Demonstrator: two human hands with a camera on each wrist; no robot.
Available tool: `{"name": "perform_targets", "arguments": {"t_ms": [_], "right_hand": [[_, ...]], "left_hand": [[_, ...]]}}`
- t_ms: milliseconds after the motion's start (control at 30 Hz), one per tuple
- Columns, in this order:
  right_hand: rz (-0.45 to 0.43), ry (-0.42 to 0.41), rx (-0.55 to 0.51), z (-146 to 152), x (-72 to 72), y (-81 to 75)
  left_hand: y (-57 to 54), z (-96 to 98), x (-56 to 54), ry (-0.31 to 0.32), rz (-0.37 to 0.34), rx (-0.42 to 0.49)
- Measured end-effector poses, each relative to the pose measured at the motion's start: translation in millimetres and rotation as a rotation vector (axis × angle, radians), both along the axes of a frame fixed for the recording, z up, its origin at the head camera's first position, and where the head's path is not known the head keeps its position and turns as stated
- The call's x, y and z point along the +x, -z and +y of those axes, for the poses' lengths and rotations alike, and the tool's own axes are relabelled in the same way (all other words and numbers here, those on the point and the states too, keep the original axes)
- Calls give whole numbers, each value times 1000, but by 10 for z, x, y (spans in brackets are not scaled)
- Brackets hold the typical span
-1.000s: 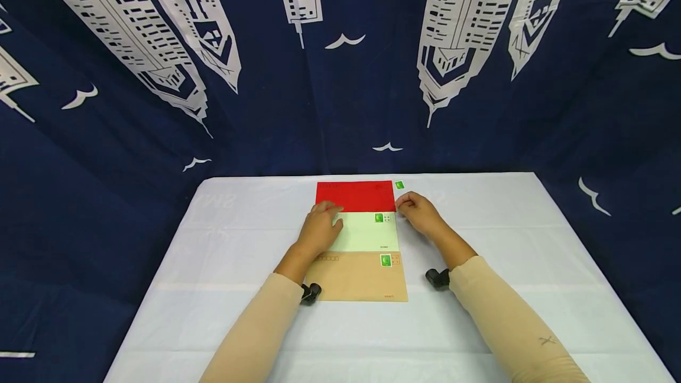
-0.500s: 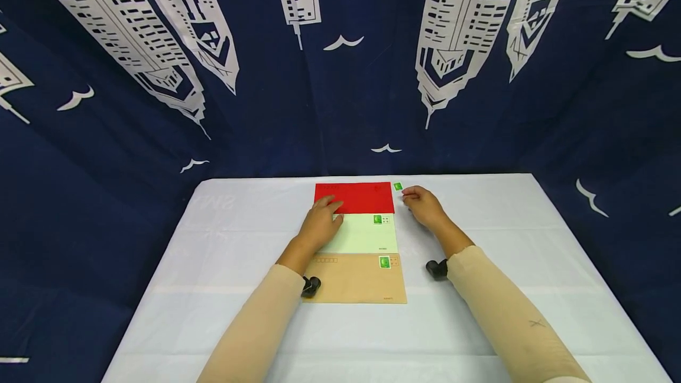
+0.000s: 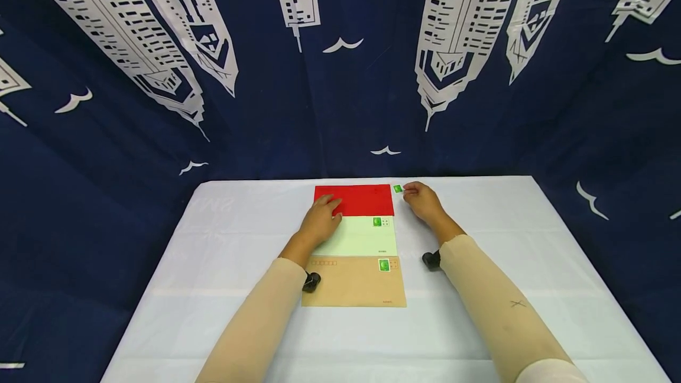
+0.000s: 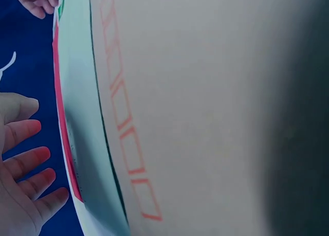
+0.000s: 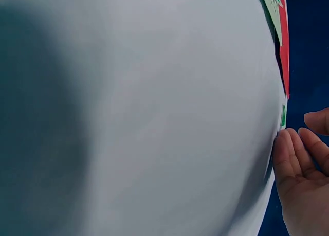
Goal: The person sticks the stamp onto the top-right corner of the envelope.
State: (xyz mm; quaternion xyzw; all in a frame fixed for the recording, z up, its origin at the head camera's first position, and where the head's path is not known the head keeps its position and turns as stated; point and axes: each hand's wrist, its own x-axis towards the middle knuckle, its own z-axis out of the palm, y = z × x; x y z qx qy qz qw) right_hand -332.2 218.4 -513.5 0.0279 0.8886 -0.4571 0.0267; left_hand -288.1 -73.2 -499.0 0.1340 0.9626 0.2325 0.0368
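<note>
Green stamp [image 3: 398,189], three o'clock from red envelope [image 3: 366,199]: judged light, easily creased; best pinched by edges. Left hand [image 3: 320,220] spread over envelope; right hand [image 3: 422,201], thumb parted.

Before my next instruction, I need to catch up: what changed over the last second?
The right hand moved away from the person and slightly right, from beside the red envelope to beside the loose stamp; contact is unclear. The left hand crept slightly farther over the red envelope. The loose stamp, red envelope, pale green envelope and tan envelope stayed put.
</note>
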Motion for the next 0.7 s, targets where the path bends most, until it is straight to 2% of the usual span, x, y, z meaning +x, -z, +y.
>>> {"name": "perform_targets", "arguments": {"t_ms": [267, 433, 700], "right_hand": [[18, 17, 26, 12, -102, 26], [-9, 61, -10, 19, -156, 25], [-46, 127, 15, -8, -226, 40]], "left_hand": [[37, 1, -54, 18, -16, -18], [60, -2, -107, 31, -13, -62], [46, 28, -142, 29, -46, -75]]}}
